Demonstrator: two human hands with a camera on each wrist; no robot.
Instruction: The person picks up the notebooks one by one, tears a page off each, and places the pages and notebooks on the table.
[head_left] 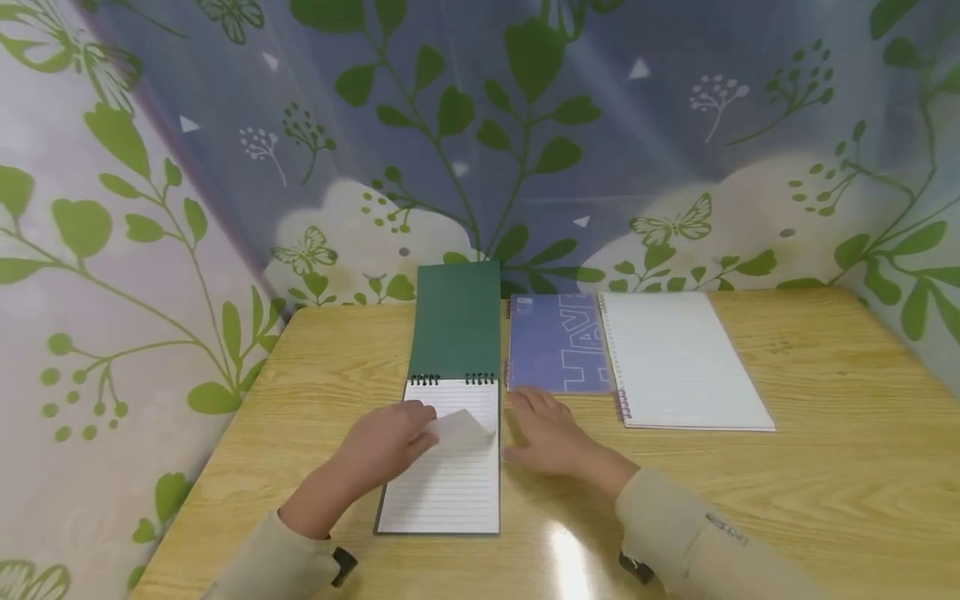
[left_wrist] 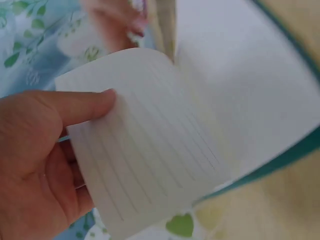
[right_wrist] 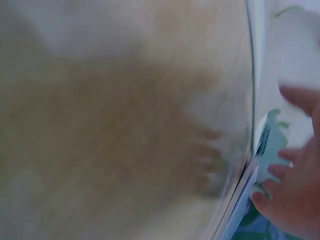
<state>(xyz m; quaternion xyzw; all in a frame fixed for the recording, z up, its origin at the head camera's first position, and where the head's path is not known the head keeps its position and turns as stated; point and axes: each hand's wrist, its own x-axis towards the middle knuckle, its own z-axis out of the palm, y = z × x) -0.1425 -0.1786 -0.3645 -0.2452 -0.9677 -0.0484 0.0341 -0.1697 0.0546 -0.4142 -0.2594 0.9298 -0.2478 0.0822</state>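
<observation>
A notepad with a green cover (head_left: 457, 321) lies spread out, its cover folded away at the top beyond black rings and its lined pages (head_left: 450, 500) below. My left hand (head_left: 378, 446) pinches a page (head_left: 461, 429) by its edge; the page is lifted and bent over. In the left wrist view the thumb of my left hand (left_wrist: 45, 160) lies across the lined sheet (left_wrist: 145, 145). Just right of the notepad is my right hand (head_left: 551, 437), fingers spread and holding nothing. The right wrist view shows my right hand (right_wrist: 295, 175) blurred, its fingers apart.
A blue spiral notebook (head_left: 558, 346) lies right of the green cover. Beside it is a larger spiral notebook (head_left: 682, 358) showing a lined white page. The wooden table (head_left: 847, 450) meets a leaf-patterned cloth (head_left: 637, 167) at the back and left.
</observation>
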